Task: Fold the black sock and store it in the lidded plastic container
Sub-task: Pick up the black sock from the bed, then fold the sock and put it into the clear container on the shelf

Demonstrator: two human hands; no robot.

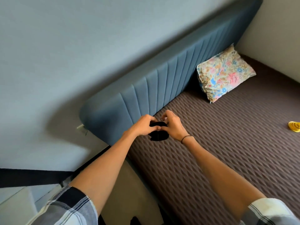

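Observation:
The black sock (158, 135) is bunched into a small bundle held just above the brown quilted bed (227, 143), near the blue headboard. My left hand (143, 126) grips its left side with the thumb on top. My right hand (174, 126) grips its right side, fingers curled over the upper edge. The thumbs of both hands meet at the middle of the bundle. Part of the sock is hidden inside my fingers. No lidded plastic container shows in the view.
A blue padded headboard (170, 75) runs along the grey wall. A floral pillow (224, 73) leans against it at the far right. A yellow object (294, 126) lies at the bed's right edge. A dark item (134, 220) lies on the floor below.

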